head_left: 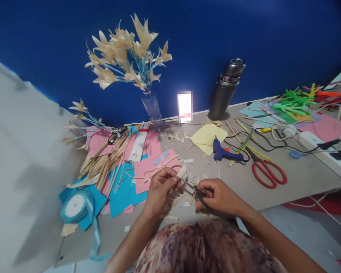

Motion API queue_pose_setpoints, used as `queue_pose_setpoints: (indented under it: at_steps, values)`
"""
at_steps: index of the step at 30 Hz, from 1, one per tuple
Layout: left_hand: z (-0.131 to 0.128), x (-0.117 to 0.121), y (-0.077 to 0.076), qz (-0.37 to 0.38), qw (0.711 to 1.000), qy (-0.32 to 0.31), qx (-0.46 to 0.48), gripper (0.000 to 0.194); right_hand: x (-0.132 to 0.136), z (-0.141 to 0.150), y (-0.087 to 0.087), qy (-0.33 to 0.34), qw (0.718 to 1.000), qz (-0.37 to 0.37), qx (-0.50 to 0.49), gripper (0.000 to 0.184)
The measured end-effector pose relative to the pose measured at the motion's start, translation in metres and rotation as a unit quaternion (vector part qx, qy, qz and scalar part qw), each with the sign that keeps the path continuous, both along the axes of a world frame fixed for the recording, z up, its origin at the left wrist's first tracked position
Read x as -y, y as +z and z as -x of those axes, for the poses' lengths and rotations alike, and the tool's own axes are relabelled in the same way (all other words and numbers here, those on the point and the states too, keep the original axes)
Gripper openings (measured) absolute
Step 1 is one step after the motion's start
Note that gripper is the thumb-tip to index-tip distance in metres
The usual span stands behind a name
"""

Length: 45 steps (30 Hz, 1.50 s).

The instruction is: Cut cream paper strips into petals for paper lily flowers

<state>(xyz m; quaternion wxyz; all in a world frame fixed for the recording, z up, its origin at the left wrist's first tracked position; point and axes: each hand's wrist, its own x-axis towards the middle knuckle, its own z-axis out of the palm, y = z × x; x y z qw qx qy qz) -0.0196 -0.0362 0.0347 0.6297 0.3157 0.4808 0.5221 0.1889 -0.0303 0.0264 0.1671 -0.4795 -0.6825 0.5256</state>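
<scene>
My left hand point(160, 186) is closed in a pinch on a small pale strip of dried leaf point(182, 173), held just above the table. My right hand point(216, 197) grips small black-handled scissors point(195, 188), whose blades point left toward the strip and touch it. Both hands hover near the table's front edge, over scattered pale leaf scraps point(176, 197). Pink paper sheets point(153, 163) and blue paper sheets point(125, 191) lie just left of my left hand.
A vase of dried-leaf flowers point(130, 57) stands at the back by the blue wall. A blue glue gun point(223, 151), red scissors point(268, 172), a dark flask point(226, 89), a blue ribbon roll point(75, 206), cables and a white power strip point(326, 151) lie around.
</scene>
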Motion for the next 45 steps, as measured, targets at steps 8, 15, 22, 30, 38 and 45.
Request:
queue_pose_setpoints:
  at_steps: [8, 15, 22, 30, 38, 45]
  values:
    - [-0.003, 0.000, 0.000, -0.003, 1.000, -0.021, -0.011, 0.015, 0.003, 0.000, -0.006, -0.022, 0.999, 0.010, -0.033, 0.031]
    - [0.021, -0.014, 0.012, 0.021, 0.983, -0.106, -0.148, 0.037, 0.002, -0.011, -0.003, 0.020, 0.996, -0.078, 0.045, 0.033]
    - [0.005, -0.021, 0.018, 0.065, 0.972, -0.162, -0.155, 0.018, -0.002, -0.020, 0.003, 0.071, 0.979, -0.145, 0.122, 0.022]
    - [-0.003, -0.027, 0.003, 0.031, 0.994, -0.065, -0.088, 0.017, -0.007, -0.037, 0.008, 0.068, 0.964, -0.170, 0.194, 0.022]
    - [-0.010, -0.016, 0.016, -0.024, 0.998, -0.059, -0.012, 0.019, -0.008, -0.034, 0.001, -0.121, 0.936, 0.118, -0.308, 0.053]
    - [-0.018, 0.000, 0.010, -0.031, 0.989, -0.145, -0.017, 0.017, -0.019, 0.020, 0.000, -0.184, 0.887, 0.157, -0.393, 0.038]
